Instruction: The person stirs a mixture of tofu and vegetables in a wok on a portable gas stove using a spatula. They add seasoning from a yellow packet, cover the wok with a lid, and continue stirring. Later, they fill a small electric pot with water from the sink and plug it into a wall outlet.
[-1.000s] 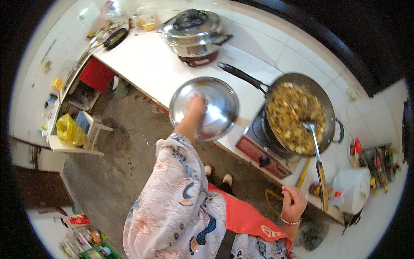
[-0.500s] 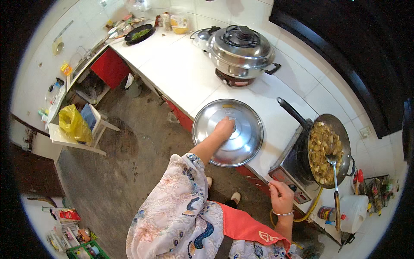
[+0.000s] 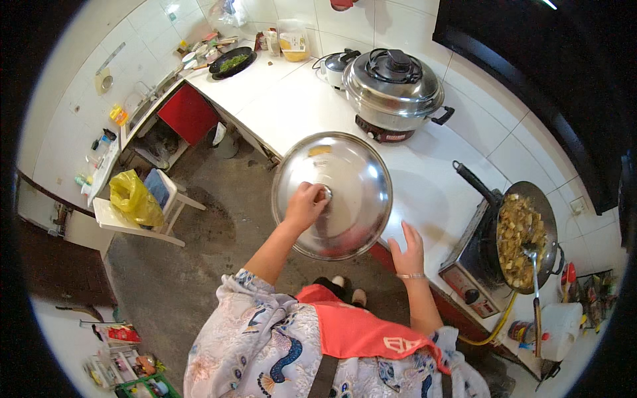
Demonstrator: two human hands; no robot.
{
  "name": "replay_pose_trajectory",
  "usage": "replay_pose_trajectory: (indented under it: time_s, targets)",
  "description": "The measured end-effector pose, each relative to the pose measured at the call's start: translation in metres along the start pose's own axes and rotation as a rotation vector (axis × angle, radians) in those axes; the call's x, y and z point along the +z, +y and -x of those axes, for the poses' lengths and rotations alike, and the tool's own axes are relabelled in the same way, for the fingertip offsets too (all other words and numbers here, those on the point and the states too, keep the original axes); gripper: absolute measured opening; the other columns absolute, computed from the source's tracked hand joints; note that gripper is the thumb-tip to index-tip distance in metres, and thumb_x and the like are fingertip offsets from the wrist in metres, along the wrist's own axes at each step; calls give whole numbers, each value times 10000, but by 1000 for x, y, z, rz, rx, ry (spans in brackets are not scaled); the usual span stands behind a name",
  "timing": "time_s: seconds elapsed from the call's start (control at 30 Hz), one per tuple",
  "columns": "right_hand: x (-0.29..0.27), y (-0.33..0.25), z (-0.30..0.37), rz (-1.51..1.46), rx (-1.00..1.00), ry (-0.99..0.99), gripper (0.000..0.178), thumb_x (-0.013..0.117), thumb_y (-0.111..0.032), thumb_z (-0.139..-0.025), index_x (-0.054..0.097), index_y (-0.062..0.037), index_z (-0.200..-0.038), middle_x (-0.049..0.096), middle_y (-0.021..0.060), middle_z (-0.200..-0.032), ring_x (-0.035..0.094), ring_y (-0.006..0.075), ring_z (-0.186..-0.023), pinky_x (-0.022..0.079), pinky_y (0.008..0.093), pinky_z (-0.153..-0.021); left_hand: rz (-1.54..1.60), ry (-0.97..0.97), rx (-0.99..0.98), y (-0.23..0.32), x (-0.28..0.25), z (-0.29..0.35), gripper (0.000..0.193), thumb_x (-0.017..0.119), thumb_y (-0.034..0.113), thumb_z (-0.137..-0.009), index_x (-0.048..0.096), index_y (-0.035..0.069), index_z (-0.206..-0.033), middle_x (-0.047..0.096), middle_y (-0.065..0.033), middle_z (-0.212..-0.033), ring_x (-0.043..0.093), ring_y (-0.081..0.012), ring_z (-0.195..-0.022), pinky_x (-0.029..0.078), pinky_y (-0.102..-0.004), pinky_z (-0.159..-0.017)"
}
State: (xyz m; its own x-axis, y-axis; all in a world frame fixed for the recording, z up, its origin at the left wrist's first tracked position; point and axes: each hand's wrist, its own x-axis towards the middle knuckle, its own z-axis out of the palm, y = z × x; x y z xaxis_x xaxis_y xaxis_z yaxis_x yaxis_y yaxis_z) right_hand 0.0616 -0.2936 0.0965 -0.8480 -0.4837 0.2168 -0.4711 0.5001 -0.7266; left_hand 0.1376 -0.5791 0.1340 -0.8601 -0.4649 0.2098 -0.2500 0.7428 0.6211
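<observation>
My left hand (image 3: 305,207) is closed around the knob of a large round steel lid (image 3: 358,199). The lid spans the counter's front edge and part of the floor below it. To the lid's right, my right hand (image 3: 409,251) is empty, its fingers apart and pointing up the counter. Beyond it, a black wok (image 3: 552,209) sits on a gas stove (image 3: 469,284). Chopped, browned food (image 3: 517,225) fills the wok's middle, and a long-handled metal spatula (image 3: 535,275) rests in it, the handle hanging over the near rim.
A steel electric pot (image 3: 391,99) with a dark-topped lid stands on the white counter (image 3: 279,109). A pan of greens (image 3: 232,63) is at the far left. On the floor side, a white chair (image 3: 169,232) carries a yellow bag (image 3: 135,199). A white jug (image 3: 561,328) stands beyond the stove.
My left hand has brought the lid a little leftward and nearer. My right hand has left the stove's front, moved up toward the lid and opened.
</observation>
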Motion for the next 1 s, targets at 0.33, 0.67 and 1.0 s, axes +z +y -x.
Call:
replay_pose_trajectory:
  time_s: [0.33, 0.67, 1.0]
  targets:
    - [189, -139, -108, -85, -288, -365, 682, 652, -291, -802, 371, 70, -1308, 433, 267, -1296, 396, 388, -1220, 326, 434, -1024, -98, 370, -141, -159, -132, 13, 286, 681, 100, -729, 591, 82, -999, 538, -122, -927, 566, -324, -830, 475, -405, -718]
    - [432, -352, -230, -780, 354, -890, 562, 605, -222, -876, 397, 20, -1338, 507, 83, -1284, 490, 181, -1153, 400, 311, -944, -237, 479, -347, -383, -328, -20, 278, 671, 83, -718, 580, 81, -981, 528, -116, -952, 546, -325, -890, 458, -399, -756]
    - [625, -458, -351, -854, 226, -1078, 583, 587, -346, -878, 401, -80, -1363, 486, 25, -1312, 469, 139, -1138, 405, 292, -875, -291, 494, -407, -549, -454, -129, 258, 658, 32, -706, 592, 76, -951, 525, -119, -909, 541, -318, -855, 453, -398, -743]
